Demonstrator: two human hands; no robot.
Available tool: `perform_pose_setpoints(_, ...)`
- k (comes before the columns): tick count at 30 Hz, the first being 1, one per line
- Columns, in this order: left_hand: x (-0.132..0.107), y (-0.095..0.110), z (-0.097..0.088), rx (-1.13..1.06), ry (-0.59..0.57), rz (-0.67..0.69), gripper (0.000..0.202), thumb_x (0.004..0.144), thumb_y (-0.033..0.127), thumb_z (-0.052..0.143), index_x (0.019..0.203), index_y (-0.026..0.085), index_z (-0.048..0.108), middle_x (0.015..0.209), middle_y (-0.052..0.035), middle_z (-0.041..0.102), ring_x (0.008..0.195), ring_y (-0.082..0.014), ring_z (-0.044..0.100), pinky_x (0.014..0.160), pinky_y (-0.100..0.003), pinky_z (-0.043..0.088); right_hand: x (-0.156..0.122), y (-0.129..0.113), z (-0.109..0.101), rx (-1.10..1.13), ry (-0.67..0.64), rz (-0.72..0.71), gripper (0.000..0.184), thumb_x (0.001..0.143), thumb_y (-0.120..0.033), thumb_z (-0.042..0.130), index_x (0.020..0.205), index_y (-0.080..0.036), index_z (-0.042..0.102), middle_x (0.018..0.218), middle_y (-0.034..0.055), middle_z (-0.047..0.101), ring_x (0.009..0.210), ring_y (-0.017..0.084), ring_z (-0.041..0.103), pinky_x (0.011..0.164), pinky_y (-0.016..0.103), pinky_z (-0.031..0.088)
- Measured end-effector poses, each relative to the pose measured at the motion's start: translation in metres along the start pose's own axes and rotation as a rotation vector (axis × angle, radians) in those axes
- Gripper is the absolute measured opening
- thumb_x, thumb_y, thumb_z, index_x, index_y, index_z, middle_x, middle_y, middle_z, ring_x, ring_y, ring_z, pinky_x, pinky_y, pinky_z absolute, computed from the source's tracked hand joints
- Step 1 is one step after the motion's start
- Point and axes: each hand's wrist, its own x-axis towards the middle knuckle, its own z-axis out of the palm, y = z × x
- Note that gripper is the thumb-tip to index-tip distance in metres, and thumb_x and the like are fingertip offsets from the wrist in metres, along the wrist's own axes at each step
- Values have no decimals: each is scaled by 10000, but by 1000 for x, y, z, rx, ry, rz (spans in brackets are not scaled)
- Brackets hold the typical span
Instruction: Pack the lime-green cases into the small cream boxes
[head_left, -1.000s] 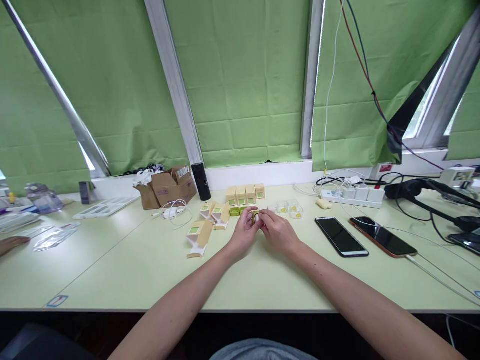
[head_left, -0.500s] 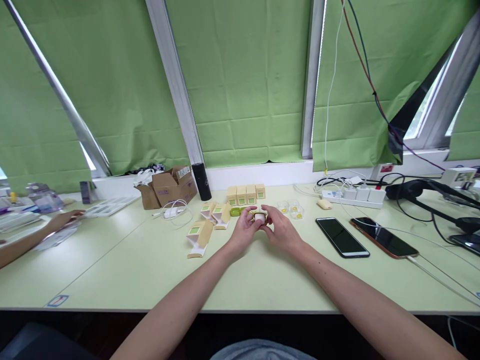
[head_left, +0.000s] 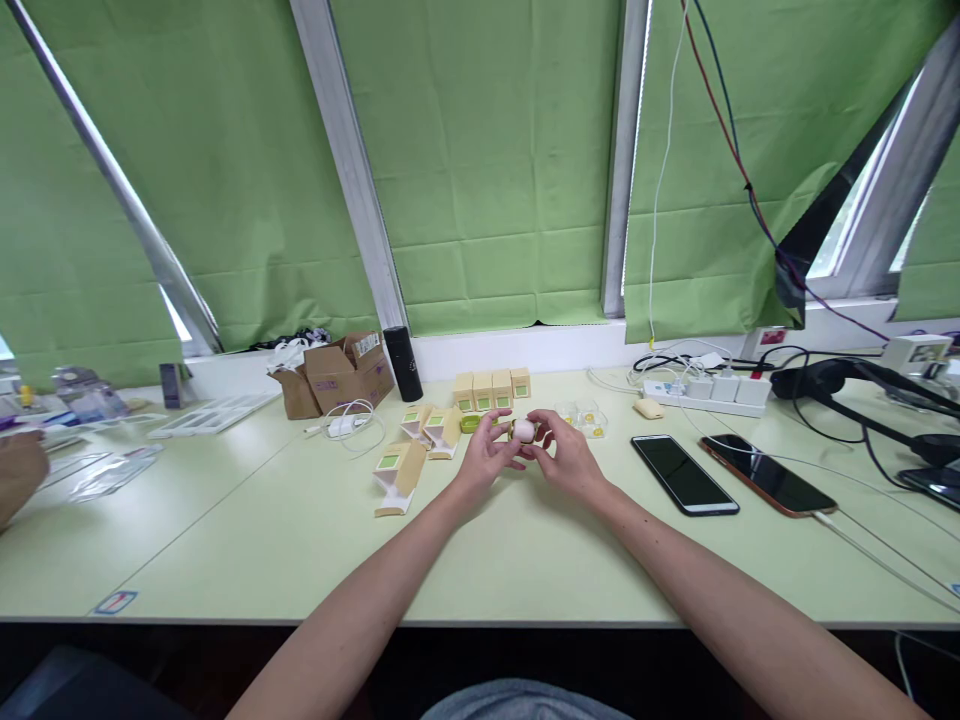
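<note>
My left hand [head_left: 484, 458] and my right hand [head_left: 568, 462] meet over the middle of the pale green table [head_left: 480, 550]. Together their fingertips pinch a small round white piece set in a green-rimmed case [head_left: 522, 431]. Just behind the hands lies another small green case [head_left: 470, 423]. A row of small tan boxes with green labels [head_left: 491, 389] stands further back. Opened tan boxes [head_left: 397, 472] lie to the left of my left hand. Small clear cups with yellow contents [head_left: 586, 418] sit to the right.
Two phones [head_left: 681, 473] [head_left: 766, 474] lie at the right, near a white power strip [head_left: 705, 391] and black cables [head_left: 847, 385]. A brown carton [head_left: 337, 374] and black cylinder [head_left: 403, 363] stand at the back left. Another person's hand [head_left: 19, 470] shows at the left edge.
My hands have turned the small case so its white round piece now faces up between the fingertips. The other person's hand reached out at the left, then drew back.
</note>
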Motion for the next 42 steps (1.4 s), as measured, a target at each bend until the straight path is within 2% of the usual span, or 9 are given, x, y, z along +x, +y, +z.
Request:
perform_pose_setpoints(3,1,0,-6,115,93,32,647,869,565,756,1344,235,465,1341,-165,636,730,-143,725,599,-262,552,2,-1,-2,117,47,77,335,896,-262,660,1217,-226,569,1098,84,729,802,190,690,697,345,589)
perform_pose_setpoints(6,3,-3,-10,201,172,69,543,910,539,704,1300,230,488,1289,-144,670,671,-110,660,570,-249,506,3,0,-3,218,62,148,353,887,-323,687,1207,-224,573,1040,74,741,786,188,692,699,343,587)
perform_pose_setpoints(11,3,-5,-11,385,204,180,383,943,329,658,1298,253,536,1267,-111,686,878,-164,650,753,-307,535,5,2,-1,396,39,263,425,881,-466,709,1200,-219,575,919,39,728,758,175,666,691,324,560)
perform_pose_setpoints(15,0,-4,-10,526,183,299,464,894,185,665,1340,287,588,1358,-100,630,1064,-223,620,944,-404,522,7,2,-2,545,17,350,512,840,-584,722,1163,-214,579,829,14,702,699,166,639,613,298,533)
perform_pose_setpoints(19,-4,-3,-9,680,128,387,528,897,145,658,1389,323,595,1492,-109,508,1286,-289,551,1113,-494,457,9,1,-3,659,14,447,580,781,-656,757,1102,-195,615,738,1,682,635,158,607,583,304,520)
perform_pose_setpoints(21,-6,-2,-9,781,94,415,501,919,142,638,1382,329,602,1533,-111,452,1358,-306,512,1150,-518,441,10,1,-3,698,9,489,607,751,-679,778,1070,-182,640,679,-8,661,605,156,592,574,306,510)
perform_pose_setpoints(27,-7,-3,-9,1022,46,499,454,951,118,596,1362,311,603,1504,-117,448,1328,-289,545,1126,-521,500,9,4,0,748,-40,562,601,725,-735,786,912,-172,692,610,-6,628,547,142,569,549,295,470)
perform_pose_setpoints(34,-5,-5,-9,1035,88,546,402,937,175,666,1321,279,612,1413,-125,515,1297,-291,580,1096,-502,538,8,2,0,797,-118,611,613,715,-764,785,862,-174,701,653,8,632,588,151,591,537,286,480)
perform_pose_setpoints(42,-4,-5,-8,974,95,474,414,932,215,702,1332,263,607,1321,-103,569,1277,-276,578,1119,-477,506,8,3,-5,762,-159,654,658,707,-831,723,784,-178,691,694,57,704,616,148,581,508,250,432)
